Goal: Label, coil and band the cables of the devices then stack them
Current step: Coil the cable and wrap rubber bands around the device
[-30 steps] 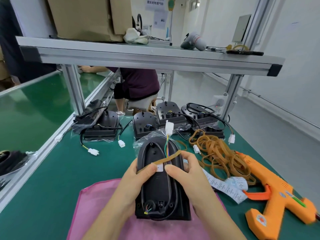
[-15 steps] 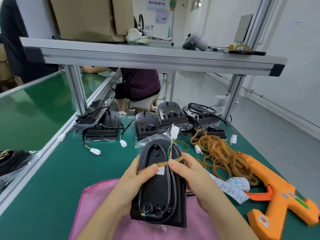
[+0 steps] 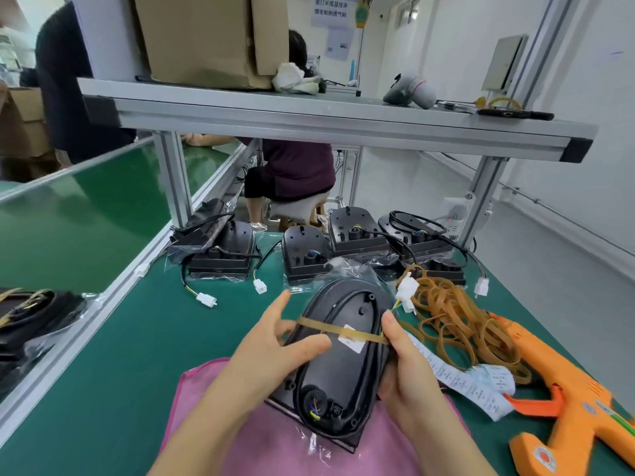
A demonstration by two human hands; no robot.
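Over a pink cloth (image 3: 275,444), our left hand (image 3: 275,352) and right hand (image 3: 403,362) grip the device (image 3: 338,365) by its edges, likely steadying it while a band (image 3: 326,329) crosses its coiled cable (image 3: 367,379). Beyond, spare bands (image 3: 457,321) and more devices (image 3: 304,255) wait on the worktop (image 3: 137,338).
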